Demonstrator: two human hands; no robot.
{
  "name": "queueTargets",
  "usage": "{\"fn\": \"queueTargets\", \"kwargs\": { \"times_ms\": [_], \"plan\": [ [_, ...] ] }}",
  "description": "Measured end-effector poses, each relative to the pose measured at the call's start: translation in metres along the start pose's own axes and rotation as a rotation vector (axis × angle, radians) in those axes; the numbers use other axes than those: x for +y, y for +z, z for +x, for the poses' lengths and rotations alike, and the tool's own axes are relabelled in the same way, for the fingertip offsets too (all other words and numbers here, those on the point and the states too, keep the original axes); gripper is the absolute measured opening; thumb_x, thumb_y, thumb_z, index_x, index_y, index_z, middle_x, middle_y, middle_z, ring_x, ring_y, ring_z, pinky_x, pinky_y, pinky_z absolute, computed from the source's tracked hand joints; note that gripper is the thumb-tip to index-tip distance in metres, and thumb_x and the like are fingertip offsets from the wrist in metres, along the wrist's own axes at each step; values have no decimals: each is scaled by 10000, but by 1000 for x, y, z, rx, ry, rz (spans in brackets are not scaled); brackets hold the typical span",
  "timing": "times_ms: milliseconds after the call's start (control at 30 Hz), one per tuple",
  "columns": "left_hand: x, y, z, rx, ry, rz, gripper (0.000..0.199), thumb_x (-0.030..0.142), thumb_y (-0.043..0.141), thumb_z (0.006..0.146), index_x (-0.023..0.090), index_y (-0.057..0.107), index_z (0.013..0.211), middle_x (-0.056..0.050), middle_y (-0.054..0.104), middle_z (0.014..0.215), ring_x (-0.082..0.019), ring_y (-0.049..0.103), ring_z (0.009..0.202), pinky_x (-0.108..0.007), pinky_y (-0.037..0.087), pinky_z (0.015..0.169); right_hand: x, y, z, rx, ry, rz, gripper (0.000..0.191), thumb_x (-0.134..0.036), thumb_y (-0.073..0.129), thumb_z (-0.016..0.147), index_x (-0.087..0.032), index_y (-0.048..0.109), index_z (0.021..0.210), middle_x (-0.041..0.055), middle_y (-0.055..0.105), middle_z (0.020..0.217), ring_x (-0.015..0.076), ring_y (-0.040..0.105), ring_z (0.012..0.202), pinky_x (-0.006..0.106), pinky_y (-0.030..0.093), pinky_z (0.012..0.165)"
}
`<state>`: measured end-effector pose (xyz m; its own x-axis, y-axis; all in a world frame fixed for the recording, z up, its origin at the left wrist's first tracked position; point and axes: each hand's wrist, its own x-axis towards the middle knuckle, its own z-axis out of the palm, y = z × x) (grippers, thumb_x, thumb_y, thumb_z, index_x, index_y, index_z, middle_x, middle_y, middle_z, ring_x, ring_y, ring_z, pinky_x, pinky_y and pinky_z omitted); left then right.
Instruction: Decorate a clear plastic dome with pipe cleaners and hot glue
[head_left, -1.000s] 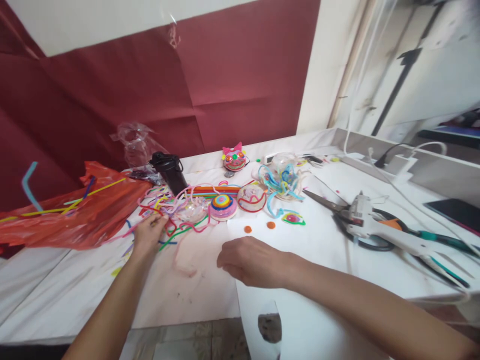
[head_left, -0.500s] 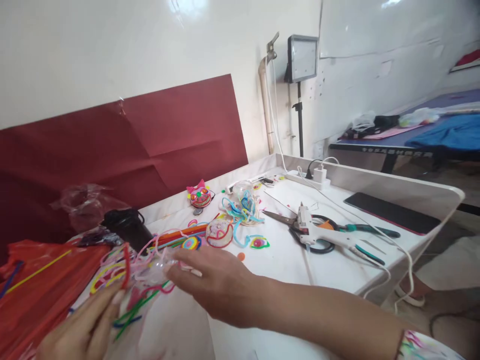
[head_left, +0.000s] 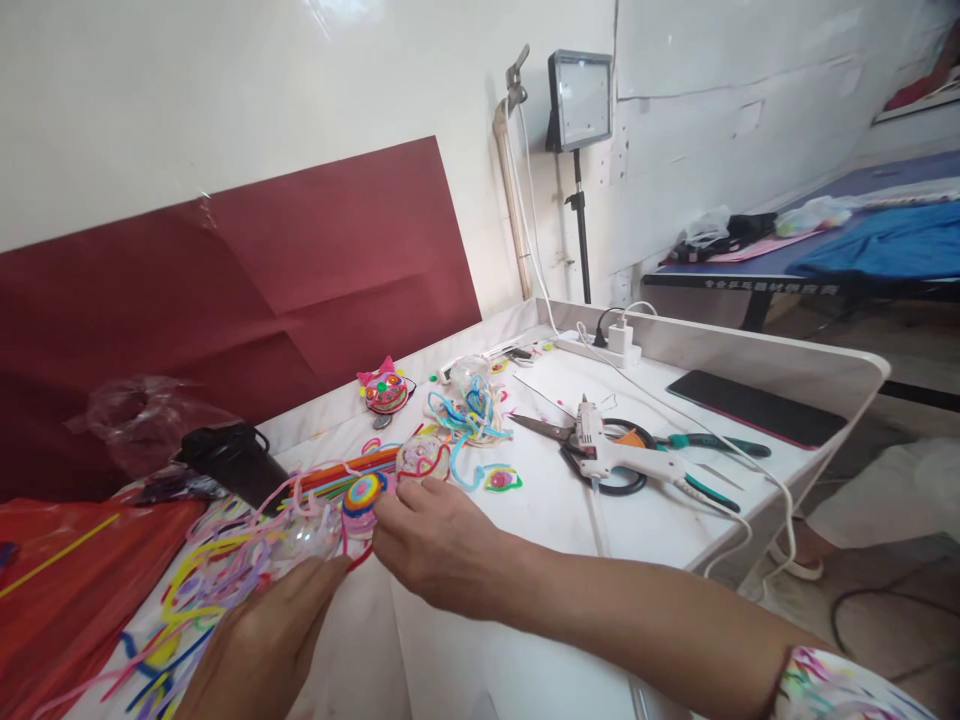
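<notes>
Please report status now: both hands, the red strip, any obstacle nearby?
Left hand pinching red strip. Right hand close beside it, grip unclear. Multicoloured dome and clear dome crowd just beyond.

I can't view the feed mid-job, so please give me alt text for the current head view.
A person's left hand and right hand are close together over a cluttered table, a red strip between them. Colourful strips lie to the left; a glue gun lies over scissors to the right.
</notes>
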<state>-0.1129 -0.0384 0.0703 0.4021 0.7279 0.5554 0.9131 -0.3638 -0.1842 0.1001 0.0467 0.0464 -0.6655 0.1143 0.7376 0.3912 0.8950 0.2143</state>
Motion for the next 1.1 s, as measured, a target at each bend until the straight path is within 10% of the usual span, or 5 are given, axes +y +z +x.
{"fn": "queueTargets", "kwargs": {
  "times_ms": [500,1100],
  "plan": [
    [26,41,28,127,-18,-81,213,354,433,940,301,632,992,-6,766,843,-198,734,691,-285,594,618,19,7,-17,-187,563,816,112,-118,536,869,-151,628,814,7,646,759,106,562,659,192,399,601],
    [31,87,78,-276,-118,-320,293,296,367,935,214,632,843,7,662,633,-150,627,573,-247,442,563,81,34,-42,-331,1049,1401,137,-22,530,700,-133,610,688,-48,587,511,72,548,434,139,372,365]
  ]
}}
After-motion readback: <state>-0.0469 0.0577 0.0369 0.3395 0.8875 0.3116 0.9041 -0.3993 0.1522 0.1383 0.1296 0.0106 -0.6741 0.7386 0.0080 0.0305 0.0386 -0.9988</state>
